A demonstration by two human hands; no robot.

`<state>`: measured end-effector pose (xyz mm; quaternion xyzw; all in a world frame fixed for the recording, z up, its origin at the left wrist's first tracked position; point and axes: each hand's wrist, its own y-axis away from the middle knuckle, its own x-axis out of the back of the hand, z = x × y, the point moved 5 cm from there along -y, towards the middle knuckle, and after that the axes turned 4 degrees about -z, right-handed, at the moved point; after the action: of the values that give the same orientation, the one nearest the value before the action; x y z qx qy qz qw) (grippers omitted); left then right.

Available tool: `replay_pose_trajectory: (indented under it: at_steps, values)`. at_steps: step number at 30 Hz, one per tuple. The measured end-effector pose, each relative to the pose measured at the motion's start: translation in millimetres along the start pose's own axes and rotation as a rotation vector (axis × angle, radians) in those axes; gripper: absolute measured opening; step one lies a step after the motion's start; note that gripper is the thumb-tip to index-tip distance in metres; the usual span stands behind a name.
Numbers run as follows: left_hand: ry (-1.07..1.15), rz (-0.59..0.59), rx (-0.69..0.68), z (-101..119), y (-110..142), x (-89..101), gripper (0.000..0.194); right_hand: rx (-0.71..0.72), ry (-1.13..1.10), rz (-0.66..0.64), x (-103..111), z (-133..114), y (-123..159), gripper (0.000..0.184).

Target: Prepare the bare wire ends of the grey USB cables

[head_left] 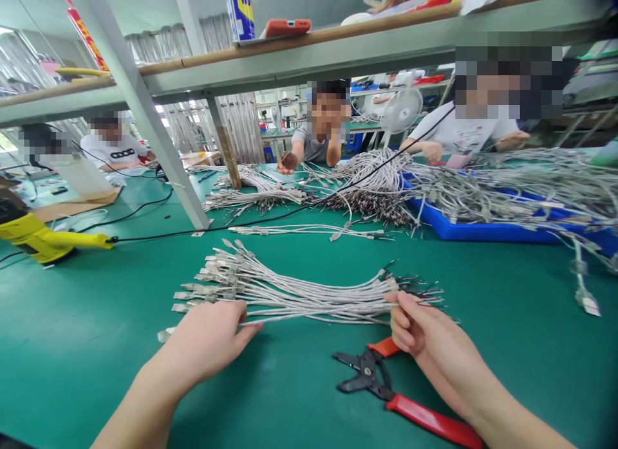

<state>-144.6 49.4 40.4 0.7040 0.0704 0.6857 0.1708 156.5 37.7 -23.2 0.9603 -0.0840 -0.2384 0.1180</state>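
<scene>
A row of white USB cables (309,294) lies across the green table, plugs on the left and stripped dark wire ends on the right. My left hand (207,336) is closed round the plug end of the nearest cable, whose plug (165,335) peeks out beyond my wrist side. At the other end, my right hand (420,323) pinches the same cable near its wire tips, thumb against forefinger. Just below that hand rests a wire stripper (367,368) with red handles, its jaws apart; part of one handle is hidden behind my right hand.
Behind the row lie a few loose cables (309,230) and a large cable heap (371,179). A blue tray (483,232) overflows with cables at right. A yellow tool (53,237) with a black cord sits left. A shelf post (159,127) stands ahead; several people sit opposite.
</scene>
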Motion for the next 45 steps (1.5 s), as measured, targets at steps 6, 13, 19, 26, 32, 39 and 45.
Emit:
replay_pose_trajectory:
  at_steps: [6,13,19,26,32,39,45]
  values:
    - [-0.008,-0.044,-0.175,18.3,-5.4,-13.9,0.036,0.037,-0.011,0.017,3.9,-5.1,-2.1,0.031]
    - [0.014,-0.050,-0.222,21.7,-9.8,-17.2,0.032,0.054,0.007,-0.001,1.4,-4.1,0.2,0.034]
    - [0.016,-0.060,-0.227,20.8,-11.0,-16.3,0.033,0.064,-0.006,-0.003,2.9,-3.9,0.1,0.034]
    - [0.000,-0.056,-0.235,21.4,-11.7,-17.3,0.033,0.082,0.014,-0.020,5.3,-0.4,-3.2,0.032]
    - [0.016,-0.061,-0.227,21.0,-12.1,-17.6,0.033,0.085,0.023,0.001,5.4,-0.4,-1.1,0.034]
    - [0.053,-0.052,-0.204,20.5,-12.3,-16.4,0.034,0.086,0.012,0.001,6.5,-2.3,-1.6,0.036]
    - [0.074,0.067,-0.034,13.8,-12.5,0.6,0.054,0.037,-0.003,0.005,4.4,-0.8,-0.9,0.034]
